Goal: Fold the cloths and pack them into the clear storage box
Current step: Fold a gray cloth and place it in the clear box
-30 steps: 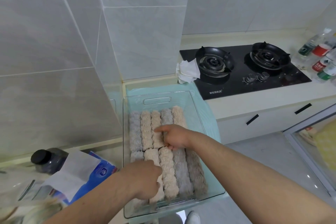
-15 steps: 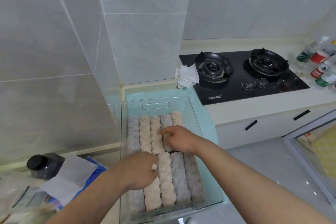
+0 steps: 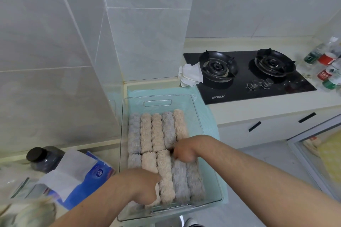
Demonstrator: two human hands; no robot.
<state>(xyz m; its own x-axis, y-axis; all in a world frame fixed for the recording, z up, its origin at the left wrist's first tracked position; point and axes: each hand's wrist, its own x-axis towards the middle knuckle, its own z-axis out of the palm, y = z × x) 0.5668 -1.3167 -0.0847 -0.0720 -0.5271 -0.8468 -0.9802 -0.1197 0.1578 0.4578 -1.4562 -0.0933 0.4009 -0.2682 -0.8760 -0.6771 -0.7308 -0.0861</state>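
Cloths [image 3: 156, 131], rolled, lie packed in two rows inside the clear storage box [image 3: 180, 101] on the desk [image 3: 267, 110]. Right hand [image 3: 184, 151] has been shifted from the far row to the seam between rows, fingers curled down; grip cannot be told. Left hand [image 3: 142, 186] is kept curled round one of the near-row cloths. Judged: final tucking, packing nearly complete.

The clear box [image 3: 184, 104] stands open on the counter, with a handle slot in its far wall. Fluffy rolled cloths [image 3: 156, 131], grey and beige, lie inside in two rows of five. They touch side by side and run front to back, leaving a bare strip along the right wall.
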